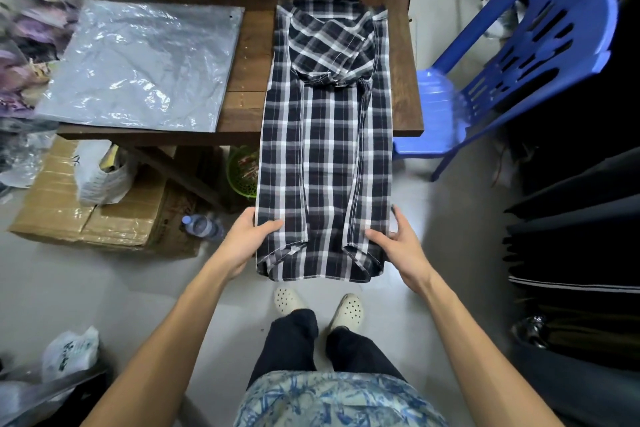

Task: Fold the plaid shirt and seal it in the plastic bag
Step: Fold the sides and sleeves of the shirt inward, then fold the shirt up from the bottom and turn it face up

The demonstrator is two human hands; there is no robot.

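The dark plaid shirt (327,135) lies face down as a long narrow strip, its sides and sleeves folded in. Its collar end rests on the brown wooden table (246,80); its lower half hangs past the table's front edge. My left hand (247,237) grips the left side of the hanging hem end, thumb on top. On the other side, my right hand (400,241) grips the hem in the same way. The clear plastic bag (138,62) lies flat on the table's left part, apart from the shirt.
A blue plastic chair (512,55) stands right of the table. Under the table sit a cardboard box (104,215), a green basket (242,172) and a water bottle (202,226). Piles of bagged clothes (31,28) fill the left; dark folded fabrics (575,236) stack on the right.
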